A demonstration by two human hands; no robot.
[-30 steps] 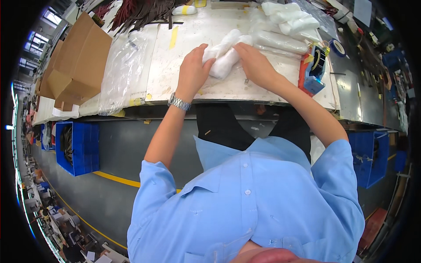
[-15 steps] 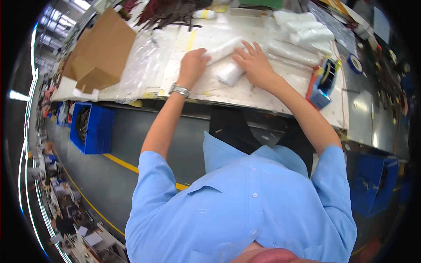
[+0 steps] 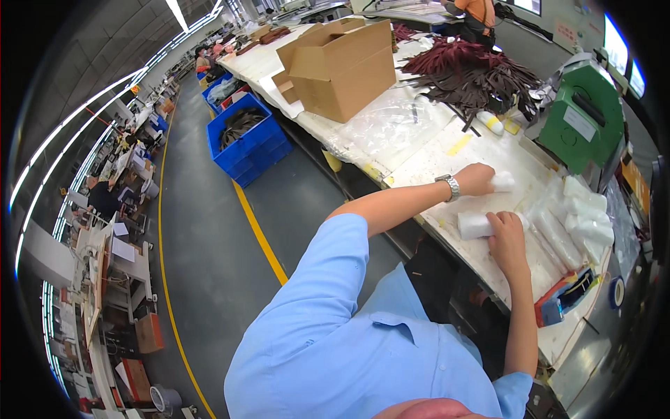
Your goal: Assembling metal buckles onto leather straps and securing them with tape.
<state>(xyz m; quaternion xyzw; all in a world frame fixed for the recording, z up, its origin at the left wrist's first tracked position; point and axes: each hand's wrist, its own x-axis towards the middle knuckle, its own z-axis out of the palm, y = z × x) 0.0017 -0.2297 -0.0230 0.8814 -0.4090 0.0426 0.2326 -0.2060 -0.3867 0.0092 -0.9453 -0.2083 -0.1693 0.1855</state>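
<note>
On the grey floor (image 3: 209, 244) of a workshop, one white bench (image 3: 429, 157), long, running diagonally from upper left to lower right. One person in orange (image 3: 478, 12), who stood beyond its far side. One blue bin (image 3: 258, 157), which sat on the floor beside the bench and held dark strips. One box (image 3: 349, 73), cardboard, flaps up, set on the bench. One green machine (image 3: 586, 115), at the far right. One heap of strips (image 3: 474, 73), dark red and brown, between box and machine. One sheet of clear plastic (image 3: 387, 126), crumpled, just in front of the box. White bundles (image 3: 586, 216), stacked near the right edge. One tape dispenser (image 3: 562, 297), red and blue, in front of them.

Two hands, bare. The left hand (image 3: 477, 179) was curled on a white wad (image 3: 502, 181), its grip partly hidden. The right hand (image 3: 508, 237) grasped a white roll (image 3: 474, 225), which lay on its side over the bench, nearer the front edge. One blue tape roll (image 3: 616, 292), beside the dispenser. One silver watch (image 3: 450, 187), worn on the left wrist.
</note>
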